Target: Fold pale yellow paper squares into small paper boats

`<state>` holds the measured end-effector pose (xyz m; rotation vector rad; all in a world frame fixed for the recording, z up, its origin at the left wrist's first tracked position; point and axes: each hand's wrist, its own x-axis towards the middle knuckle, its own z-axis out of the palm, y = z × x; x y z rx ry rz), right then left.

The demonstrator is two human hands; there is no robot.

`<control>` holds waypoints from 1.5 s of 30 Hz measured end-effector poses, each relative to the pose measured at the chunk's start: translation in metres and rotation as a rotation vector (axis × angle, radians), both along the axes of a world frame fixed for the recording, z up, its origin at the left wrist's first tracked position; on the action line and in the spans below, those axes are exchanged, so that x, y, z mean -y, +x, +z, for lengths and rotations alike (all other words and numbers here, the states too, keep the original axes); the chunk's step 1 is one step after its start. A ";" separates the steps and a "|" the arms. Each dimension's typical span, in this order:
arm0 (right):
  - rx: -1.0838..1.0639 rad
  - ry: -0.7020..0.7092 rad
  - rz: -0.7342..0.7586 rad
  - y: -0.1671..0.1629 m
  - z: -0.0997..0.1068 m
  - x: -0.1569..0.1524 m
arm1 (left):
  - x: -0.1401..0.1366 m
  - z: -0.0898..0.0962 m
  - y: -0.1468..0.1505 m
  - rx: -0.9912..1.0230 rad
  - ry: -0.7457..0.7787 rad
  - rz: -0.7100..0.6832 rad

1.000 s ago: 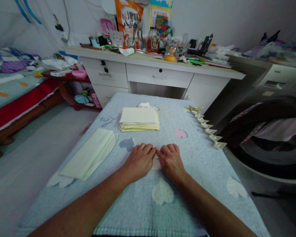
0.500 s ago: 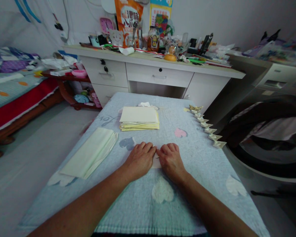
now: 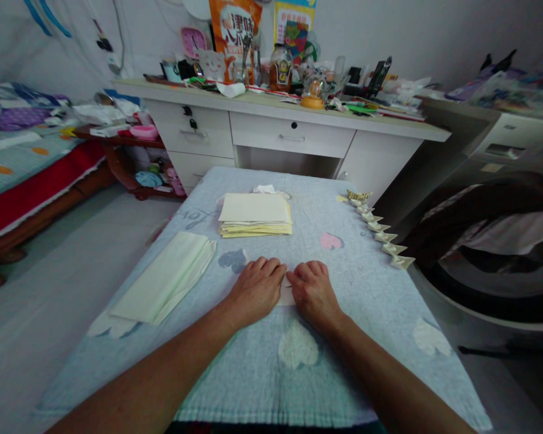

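Observation:
A small pale piece of paper [image 3: 286,295] lies flat on the cloth-covered table, mostly hidden beneath my hands. My left hand [image 3: 259,288] presses on its left side with fingers curled together. On its right side, my right hand [image 3: 314,294] is closed, thumb and index finger pinching the paper near the top. The fingertips of both hands almost meet. Beyond them sits a stack of cream and yellow paper [image 3: 254,208]. Folded pale-green paper sheets [image 3: 165,278] lie to the left. Along the right edge runs a row of small folded paper shapes [image 3: 393,248], with a patterned one [image 3: 359,196] at the far end.
A light blue cloth [image 3: 244,374] with heart prints covers the table. Behind it stands a white desk [image 3: 294,134] crowded with a jar [image 3: 281,67], an orange bag [image 3: 235,39] and a pink clock [image 3: 193,42]. A front-loading washing machine [image 3: 502,144] is on the right, a bed [image 3: 31,163] on the left.
The view has shifted very slightly. Both hands stay in nearly the same place on the paper, and nothing else has visibly moved.

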<state>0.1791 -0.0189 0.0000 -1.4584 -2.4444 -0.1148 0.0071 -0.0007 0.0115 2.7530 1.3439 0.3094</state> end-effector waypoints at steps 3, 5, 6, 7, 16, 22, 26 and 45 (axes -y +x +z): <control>0.002 -0.006 -0.003 0.000 0.001 0.000 | 0.001 0.000 -0.001 -0.009 0.007 -0.012; 0.001 -0.011 -0.001 0.000 0.001 0.000 | 0.001 0.000 -0.001 -0.022 0.012 -0.030; -0.001 -0.013 0.000 0.000 0.001 0.000 | 0.001 0.001 -0.001 -0.029 0.013 -0.036; -0.004 -0.016 0.002 0.000 0.001 0.000 | 0.001 0.001 -0.001 -0.034 0.014 -0.039; -0.015 -0.035 0.006 0.001 0.000 0.000 | 0.003 0.002 0.000 -0.042 0.025 -0.021; -0.011 -0.024 0.001 0.000 -0.001 0.000 | 0.004 0.002 0.003 -0.046 0.045 -0.002; -0.016 -0.032 0.001 0.000 0.000 0.000 | 0.004 0.002 0.003 -0.047 0.047 0.002; -0.005 -0.029 -0.010 0.000 -0.001 0.000 | 0.003 -0.008 0.002 0.012 0.037 0.041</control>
